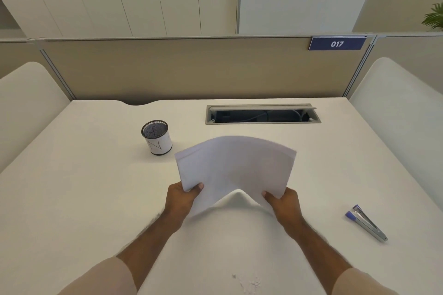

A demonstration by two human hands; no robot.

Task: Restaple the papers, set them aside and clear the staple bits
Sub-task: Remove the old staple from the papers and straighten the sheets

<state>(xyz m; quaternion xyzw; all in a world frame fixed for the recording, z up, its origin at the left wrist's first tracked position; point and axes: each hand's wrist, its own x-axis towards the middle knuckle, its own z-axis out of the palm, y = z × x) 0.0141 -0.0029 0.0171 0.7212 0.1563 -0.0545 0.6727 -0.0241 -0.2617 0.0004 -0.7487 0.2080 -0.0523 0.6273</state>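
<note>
While each hand — left hand [183,195], right hand [282,201] — pinches a near corner, papers [236,167] arch above.

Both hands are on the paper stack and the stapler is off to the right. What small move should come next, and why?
Probably lower the papers flat onto the desk: both the left hand and right hand hold them bowed in the air, and the stapler lies untouched.

A blue nameplate [337,43] fixed at the top right of the partition behind the desk reads "017" in white digits. The mesh pen cup [157,137] near the desk's far left carries a white label with a thin mark like a letter "N".
</note>
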